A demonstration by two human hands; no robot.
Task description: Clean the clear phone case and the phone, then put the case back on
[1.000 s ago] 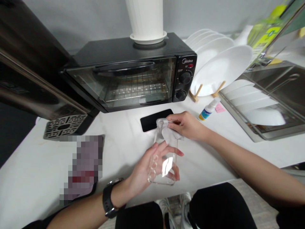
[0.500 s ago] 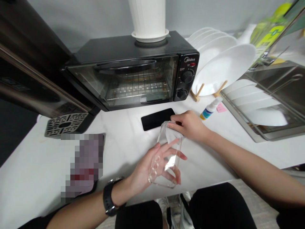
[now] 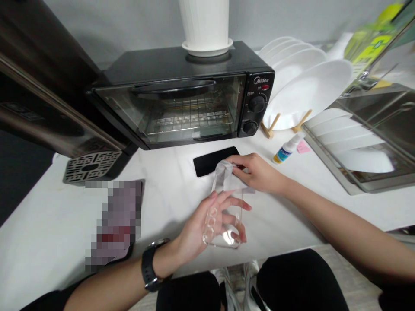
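Observation:
A clear phone case (image 3: 223, 238) with several round camera holes rests in my left hand (image 3: 197, 229), whose fingers wrap behind and around its side edge. My right hand (image 3: 256, 172) pinches a thin whitish cloth (image 3: 223, 172) against the far end of the case. That cloth drapes over the case's top edge and partly hides it. Just beyond lies a black-screened phone (image 3: 210, 160), flat on the white counter (image 3: 162, 181). To the right of my right hand stands a small spray bottle (image 3: 287, 149) with a white cap and a blue and yellow label.
Behind the phone sits a black toaster oven (image 3: 178, 103) carrying a white pot (image 3: 205, 26). White plates (image 3: 308, 95) lean in a wooden rack beside it, with a sink (image 3: 356, 181) at right. On the left are a drip tray (image 3: 92, 166) and a pixelated device (image 3: 119, 220).
My right hand has shifted slightly with the cloth, which now bunches higher over the case's far end. The case has tilted a little in my left hand. The view has moved slightly.

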